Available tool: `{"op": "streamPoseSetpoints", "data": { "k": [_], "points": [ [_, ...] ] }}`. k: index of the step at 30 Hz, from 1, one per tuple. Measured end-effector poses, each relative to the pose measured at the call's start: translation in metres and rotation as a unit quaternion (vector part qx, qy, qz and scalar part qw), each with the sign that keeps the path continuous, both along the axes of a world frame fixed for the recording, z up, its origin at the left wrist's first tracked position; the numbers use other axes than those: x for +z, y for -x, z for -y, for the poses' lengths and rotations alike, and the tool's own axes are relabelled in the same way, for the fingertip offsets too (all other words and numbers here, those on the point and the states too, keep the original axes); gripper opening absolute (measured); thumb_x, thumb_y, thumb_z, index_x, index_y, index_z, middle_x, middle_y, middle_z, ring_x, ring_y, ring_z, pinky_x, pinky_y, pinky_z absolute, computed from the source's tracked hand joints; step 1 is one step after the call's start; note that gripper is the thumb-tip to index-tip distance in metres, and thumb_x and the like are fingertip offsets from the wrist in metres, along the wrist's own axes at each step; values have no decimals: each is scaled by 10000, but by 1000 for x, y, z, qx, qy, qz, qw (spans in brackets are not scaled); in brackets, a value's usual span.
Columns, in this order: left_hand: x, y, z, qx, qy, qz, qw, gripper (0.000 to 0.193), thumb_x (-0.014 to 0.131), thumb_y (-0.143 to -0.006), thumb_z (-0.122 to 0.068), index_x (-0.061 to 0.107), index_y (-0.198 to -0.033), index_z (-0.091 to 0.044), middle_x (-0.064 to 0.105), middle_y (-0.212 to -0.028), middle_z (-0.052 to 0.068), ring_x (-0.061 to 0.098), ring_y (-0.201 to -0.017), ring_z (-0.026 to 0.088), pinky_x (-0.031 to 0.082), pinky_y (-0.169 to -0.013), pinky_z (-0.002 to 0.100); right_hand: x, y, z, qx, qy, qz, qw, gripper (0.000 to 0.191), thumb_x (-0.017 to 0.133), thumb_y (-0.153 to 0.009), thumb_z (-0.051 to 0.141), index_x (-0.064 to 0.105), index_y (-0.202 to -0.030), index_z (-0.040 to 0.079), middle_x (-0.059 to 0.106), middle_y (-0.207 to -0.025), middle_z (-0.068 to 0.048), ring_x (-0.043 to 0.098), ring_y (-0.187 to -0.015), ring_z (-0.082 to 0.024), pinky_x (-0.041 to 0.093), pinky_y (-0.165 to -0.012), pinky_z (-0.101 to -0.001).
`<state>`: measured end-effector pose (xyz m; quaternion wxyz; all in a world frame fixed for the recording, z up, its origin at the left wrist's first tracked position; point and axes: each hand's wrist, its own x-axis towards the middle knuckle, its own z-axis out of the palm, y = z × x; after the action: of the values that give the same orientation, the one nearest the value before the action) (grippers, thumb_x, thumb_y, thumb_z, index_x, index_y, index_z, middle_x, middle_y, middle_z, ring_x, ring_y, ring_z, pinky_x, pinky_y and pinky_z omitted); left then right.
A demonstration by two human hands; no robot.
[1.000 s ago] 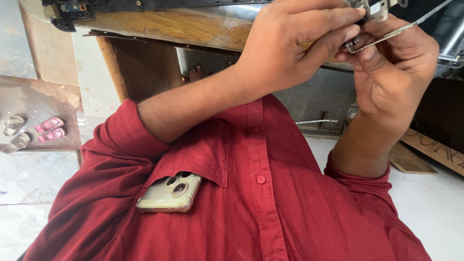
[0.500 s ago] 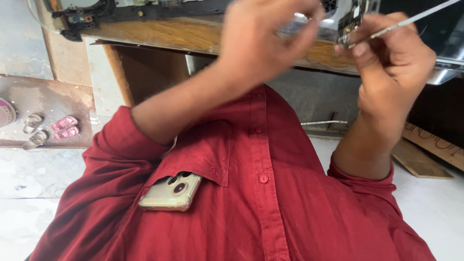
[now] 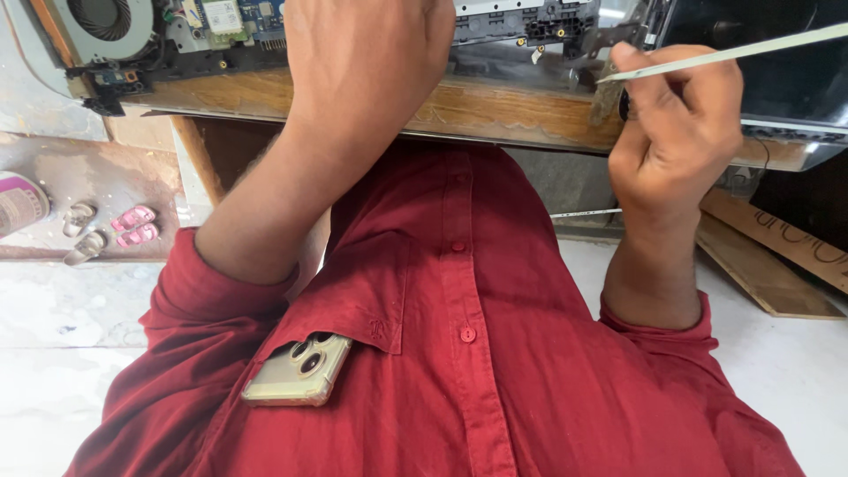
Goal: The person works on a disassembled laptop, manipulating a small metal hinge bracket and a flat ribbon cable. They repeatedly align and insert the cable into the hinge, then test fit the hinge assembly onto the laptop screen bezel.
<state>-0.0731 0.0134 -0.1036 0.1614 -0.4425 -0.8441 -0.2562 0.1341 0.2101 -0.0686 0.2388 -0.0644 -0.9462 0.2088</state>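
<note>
An opened laptop (image 3: 221,26) with bare circuit boards and a round fan (image 3: 110,18) lies on a wooden table (image 3: 495,110). My left hand (image 3: 362,62) reaches over the table edge onto the laptop's middle; I see only its back, and its fingers are hidden. My right hand (image 3: 676,132) is raised at the right, by the laptop's hinge corner. Its thumb and fingers pinch a thin, pale, flat tool (image 3: 742,51) that runs up to the right. Both sleeves are red.
A phone (image 3: 296,371) sticks out of my red shirt's chest pocket. On the floor at the left stand small pink sandals (image 3: 134,225), other sandals and a round container (image 3: 18,203). Wooden boards (image 3: 777,256) lie on the floor at the right.
My hands were together around a small metal part; they have come apart. The left hand moved left onto the laptop, and the right hand keeps the thin tool.
</note>
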Motion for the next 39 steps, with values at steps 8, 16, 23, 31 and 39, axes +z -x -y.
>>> {"op": "streamPoseSetpoints", "data": {
  "k": [8,16,23,31,39],
  "points": [
    [14,2,0,-19,10,34,999,132,738,-927,-130,666,-819,-109,544,-649,98,561,-550,302,418,-517,415,-1,13,9,18,-68,20,997,448,716,-991,-139,753,-1378,86,551,-1125,-116,563,-1074,-290,447,-936,-419],
    [41,0,1,-106,-93,69,988,109,771,-928,-86,664,-926,-103,589,-897,73,607,-812,293,484,-717,423,2,26,23,11,-81,44,996,481,668,-993,-168,744,-1403,71,552,-1133,-111,541,-1075,-307,442,-952,-419],
    [38,-5,-19,-197,-82,85,973,280,813,-863,-190,717,-1094,-63,569,-1006,33,571,-964,237,473,-801,382,-1,30,24,28,-79,-11,996,341,663,-928,-147,723,-1247,-43,624,-1101,-158,638,-1028,-344,522,-899,-463],
    [42,-3,-17,-207,-65,31,976,243,803,-891,-195,727,-1091,-80,567,-958,-4,527,-890,204,409,-740,360,-13,31,21,43,-30,-117,992,278,749,-965,-141,535,-964,37,721,-1093,-154,728,-1016,-329,618,-847,-405],
    [55,-4,-23,-202,-33,5,979,214,808,-908,-190,729,-1080,-91,544,-902,-7,517,-847,194,387,-716,356,-7,21,12,86,-57,-99,990,326,771,-1004,-115,508,-979,77,721,-1132,-155,724,-1029,-326,622,-850,-389]
  ]
}}
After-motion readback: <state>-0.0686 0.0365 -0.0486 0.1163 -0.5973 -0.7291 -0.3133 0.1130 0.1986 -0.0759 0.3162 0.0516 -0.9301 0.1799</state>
